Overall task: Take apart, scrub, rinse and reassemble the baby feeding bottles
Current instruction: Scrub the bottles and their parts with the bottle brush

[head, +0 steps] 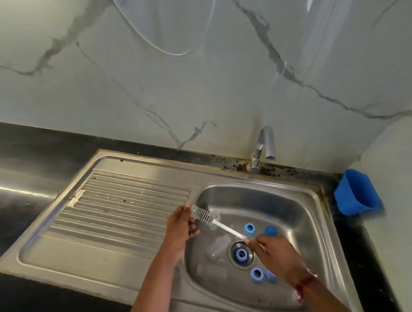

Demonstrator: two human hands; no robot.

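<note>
Fingers (192, 228) of the left hand (182, 225) curl round a clear plastic baby bottle (215, 218) above the steel sink (316, 207); the right hand (276, 255) pinches the handle of a white bottle brush (204, 216). Bottle and brush share one axis, slanting down toward the right hand, bristles seemingly inside; the bottle's outline is hard to make out

No readable text, labels, brands or numbers anywhere.
</note>
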